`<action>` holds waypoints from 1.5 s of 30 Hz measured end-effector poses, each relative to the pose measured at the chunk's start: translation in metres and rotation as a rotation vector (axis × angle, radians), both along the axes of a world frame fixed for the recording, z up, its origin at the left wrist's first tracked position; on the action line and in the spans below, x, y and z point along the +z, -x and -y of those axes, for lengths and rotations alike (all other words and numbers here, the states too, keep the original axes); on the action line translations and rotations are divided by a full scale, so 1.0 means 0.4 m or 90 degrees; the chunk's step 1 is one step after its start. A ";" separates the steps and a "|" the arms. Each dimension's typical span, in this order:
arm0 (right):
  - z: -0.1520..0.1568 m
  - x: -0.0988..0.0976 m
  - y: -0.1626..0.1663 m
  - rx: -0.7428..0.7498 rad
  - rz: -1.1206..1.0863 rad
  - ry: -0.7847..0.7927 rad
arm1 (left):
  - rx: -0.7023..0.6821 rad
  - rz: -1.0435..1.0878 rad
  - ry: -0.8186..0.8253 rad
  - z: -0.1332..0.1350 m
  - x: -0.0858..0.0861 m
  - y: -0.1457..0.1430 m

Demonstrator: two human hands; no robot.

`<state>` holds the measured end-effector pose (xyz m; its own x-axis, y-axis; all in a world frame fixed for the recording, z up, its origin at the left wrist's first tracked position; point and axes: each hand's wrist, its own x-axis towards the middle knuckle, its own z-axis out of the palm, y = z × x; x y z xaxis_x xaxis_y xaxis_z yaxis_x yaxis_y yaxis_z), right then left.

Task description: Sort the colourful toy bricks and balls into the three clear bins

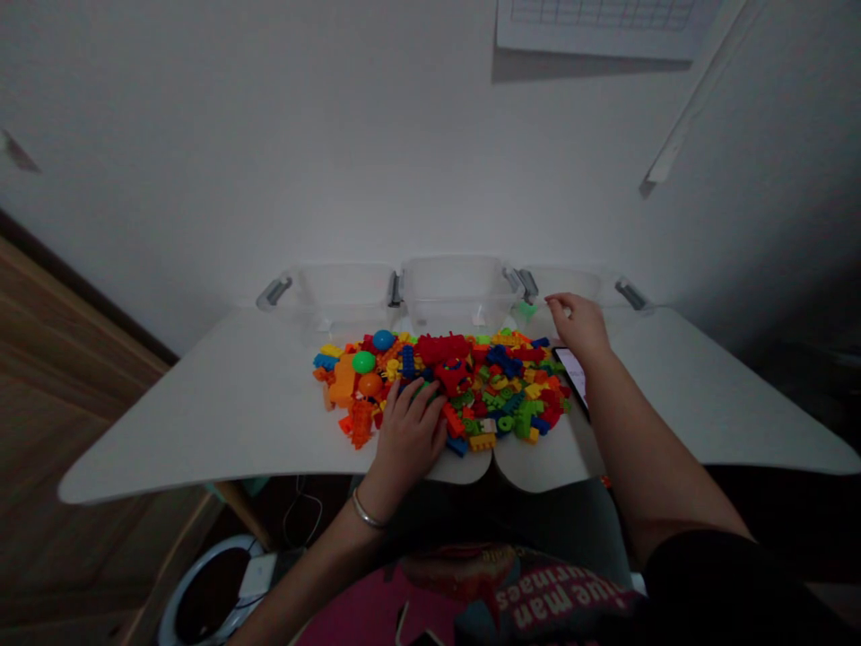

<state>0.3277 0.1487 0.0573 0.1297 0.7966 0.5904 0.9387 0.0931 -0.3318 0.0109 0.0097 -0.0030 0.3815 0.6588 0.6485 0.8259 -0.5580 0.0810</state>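
Observation:
A heap of small plastic building bricks [471, 377] in red, orange, yellow, green and blue lies in the middle of a white table [221, 413]. My left hand [409, 431] rests flat on the near left part of the heap, fingers spread. My right hand [577, 321] reaches over the far right edge of the heap toward the right clear bin [571, 285], fingers curled; what they hold, if anything, is hidden. A green piece [527, 310] lies by that bin. A phone [573, 372] lies under my right forearm.
Three clear plastic bins stand in a row at the table's back edge against the white wall: left [336, 296], middle [457, 292] and right. Balls, blue [383, 340], green [363, 362] and orange [369, 384], sit at the heap's left. A round white object [208, 592] lies on the floor.

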 end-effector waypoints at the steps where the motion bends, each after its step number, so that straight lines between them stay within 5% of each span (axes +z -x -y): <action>1: 0.012 0.002 0.005 0.015 -0.024 -0.033 | 0.000 0.000 0.001 0.000 0.001 0.000; 5: 0.083 0.001 0.050 0.063 -0.061 -0.136 | 0.001 0.004 0.002 0.000 0.002 -0.001; 15: 0.222 -0.063 0.209 0.183 0.064 -0.020 | -0.004 -0.002 -0.003 -0.002 0.000 -0.006; 27: 0.198 -0.138 0.181 0.064 0.083 0.000 | -0.002 -0.003 -0.004 -0.002 0.000 -0.006; 45: 0.215 -0.118 0.171 0.123 -0.010 -0.020 | 0.003 -0.002 -0.016 0.000 0.000 -0.007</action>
